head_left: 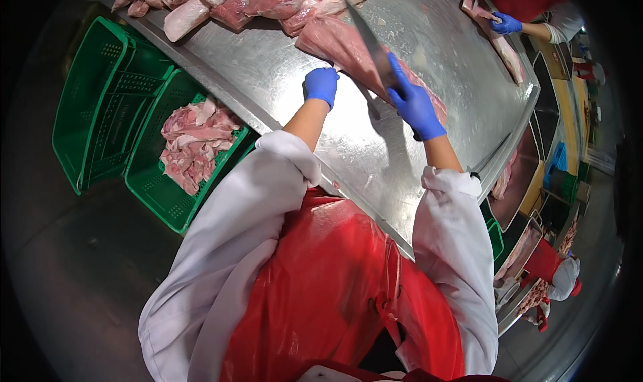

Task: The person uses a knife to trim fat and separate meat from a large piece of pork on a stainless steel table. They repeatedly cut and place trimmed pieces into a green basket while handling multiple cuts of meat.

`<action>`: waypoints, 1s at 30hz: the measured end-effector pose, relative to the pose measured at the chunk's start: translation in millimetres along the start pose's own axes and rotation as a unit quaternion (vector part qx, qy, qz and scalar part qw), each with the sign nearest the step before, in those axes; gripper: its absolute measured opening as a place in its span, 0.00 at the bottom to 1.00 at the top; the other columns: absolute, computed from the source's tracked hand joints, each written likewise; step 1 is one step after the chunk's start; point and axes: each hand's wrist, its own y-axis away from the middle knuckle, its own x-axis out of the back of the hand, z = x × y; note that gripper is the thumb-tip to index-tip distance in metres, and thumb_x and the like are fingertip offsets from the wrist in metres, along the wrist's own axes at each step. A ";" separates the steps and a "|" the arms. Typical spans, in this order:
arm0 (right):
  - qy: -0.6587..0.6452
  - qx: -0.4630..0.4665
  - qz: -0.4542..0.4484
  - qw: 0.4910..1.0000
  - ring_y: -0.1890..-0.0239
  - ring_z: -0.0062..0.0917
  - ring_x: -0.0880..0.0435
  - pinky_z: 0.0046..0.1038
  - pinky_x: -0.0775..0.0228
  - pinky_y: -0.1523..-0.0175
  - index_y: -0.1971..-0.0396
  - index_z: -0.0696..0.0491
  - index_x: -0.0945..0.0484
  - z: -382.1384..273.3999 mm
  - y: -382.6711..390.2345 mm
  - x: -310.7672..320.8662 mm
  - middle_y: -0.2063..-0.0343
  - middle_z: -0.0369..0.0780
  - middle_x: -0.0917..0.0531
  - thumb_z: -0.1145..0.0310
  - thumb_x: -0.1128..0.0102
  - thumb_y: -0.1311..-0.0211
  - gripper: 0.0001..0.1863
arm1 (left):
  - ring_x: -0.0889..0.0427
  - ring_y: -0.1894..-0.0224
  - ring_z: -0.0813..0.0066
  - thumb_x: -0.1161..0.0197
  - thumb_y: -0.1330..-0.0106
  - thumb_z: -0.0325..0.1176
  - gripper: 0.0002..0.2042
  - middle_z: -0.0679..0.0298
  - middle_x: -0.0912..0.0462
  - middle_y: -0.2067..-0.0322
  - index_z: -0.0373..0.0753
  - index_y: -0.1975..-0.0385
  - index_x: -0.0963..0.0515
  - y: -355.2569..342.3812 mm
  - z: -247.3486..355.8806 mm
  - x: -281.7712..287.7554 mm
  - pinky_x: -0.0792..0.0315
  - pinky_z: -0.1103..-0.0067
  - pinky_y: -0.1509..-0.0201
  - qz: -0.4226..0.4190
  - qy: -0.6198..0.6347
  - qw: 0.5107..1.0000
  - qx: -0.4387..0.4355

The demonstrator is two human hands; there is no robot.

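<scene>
A long pink piece of meat (335, 44) lies slantwise on the metal table. My left hand (321, 86), in a blue glove, is closed at its near edge, where the fingers seem to pinch a small flap; the fingertips are partly hidden. In my right hand (416, 106), also blue-gloved, is a knife (367, 35) with a broad blade pointing away to the upper left. The blade lies over the meat, with one finger stretched along it. Whether the edge touches the meat I cannot tell. The handle is hidden in my palm.
More meat pieces (268, 0) are heaped at the table's far left. Beside the metal table (268, 81) stand green crates, one crate (147, 188) holding trimmings (197, 141). At upper right, a co-worker's gloved hand (507, 24) holds a long meat strip (499, 40). Other workers and bins are farther right.
</scene>
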 end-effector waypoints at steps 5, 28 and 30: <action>0.052 0.000 -0.219 0.974 0.70 0.41 0.17 0.40 0.26 0.60 0.28 0.28 0.42 -23.8 -53.7 -20.2 0.68 0.48 0.16 0.70 0.44 0.35 0.37 | 0.31 0.85 0.77 0.45 0.34 0.32 0.11 0.64 0.27 0.84 0.35 0.75 0.21 -10.9 -56.3 -39.6 0.39 0.77 0.81 0.105 0.273 0.956 0.010; -0.056 -0.260 -0.121 0.956 0.81 0.26 0.22 0.29 0.27 0.71 0.26 0.34 0.43 0.8 171.6 102.2 0.75 0.45 0.17 0.79 0.45 0.39 0.42 | 0.16 0.59 0.58 0.39 0.33 0.36 0.11 0.53 0.15 0.61 0.36 0.58 0.19 135.9 -188.6 311.7 0.23 0.66 0.52 0.061 -0.279 0.958 -0.042; -0.181 -0.392 -0.021 0.902 0.83 0.16 0.28 0.21 0.32 0.75 0.26 0.37 0.44 -20.1 197.6 87.5 0.78 0.37 0.20 0.78 0.46 0.35 0.39 | 0.17 0.56 0.50 0.39 0.34 0.36 0.11 0.48 0.16 0.59 0.37 0.58 0.18 137.3 -167.2 302.2 0.24 0.65 0.50 0.027 -0.388 0.906 -0.166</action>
